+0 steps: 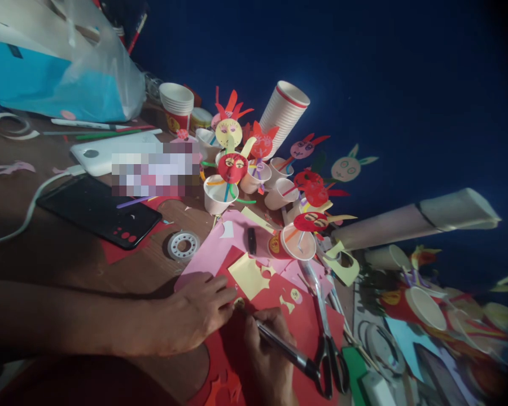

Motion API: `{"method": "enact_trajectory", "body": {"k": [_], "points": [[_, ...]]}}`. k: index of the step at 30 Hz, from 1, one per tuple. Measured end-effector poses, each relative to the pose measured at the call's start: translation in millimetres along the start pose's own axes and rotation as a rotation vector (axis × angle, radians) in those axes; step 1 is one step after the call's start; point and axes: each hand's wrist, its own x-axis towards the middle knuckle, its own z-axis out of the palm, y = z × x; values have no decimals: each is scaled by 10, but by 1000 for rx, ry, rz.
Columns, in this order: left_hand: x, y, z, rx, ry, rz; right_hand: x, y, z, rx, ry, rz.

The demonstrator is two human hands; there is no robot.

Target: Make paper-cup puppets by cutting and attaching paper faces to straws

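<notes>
My right hand [267, 356] grips a dark pen [284, 346] at the bottom centre, its tip down on a small yellow paper piece [239, 303] lying on a red paper sheet [305, 321]. My left hand [193, 314] rests on the table beside it, fingers curled, with fingertips pressing that small yellow piece. A cut yellow paper square [249, 274] and a pink sheet [214, 248] lie just beyond the hands.
Scissors [327, 338] lie to the right of the pen. Several paper cups with paper animal faces [232, 167] crowd the middle, behind them a tall cup stack [284, 115]. A black phone [99, 210], a tape roll [183, 245], a plastic bag [63, 62] and rolled paper [419, 217] surround them.
</notes>
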Motion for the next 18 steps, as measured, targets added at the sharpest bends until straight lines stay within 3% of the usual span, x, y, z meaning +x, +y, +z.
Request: {"method": "enact_trajectory", "body": {"k": [3,18], "points": [[-4,-1,-15,-4,-8,7,11,7,-32,-75,-97,-39],[18,-2,-47,4,-50,8,29,14,-82,-183,-38,-92]]}}
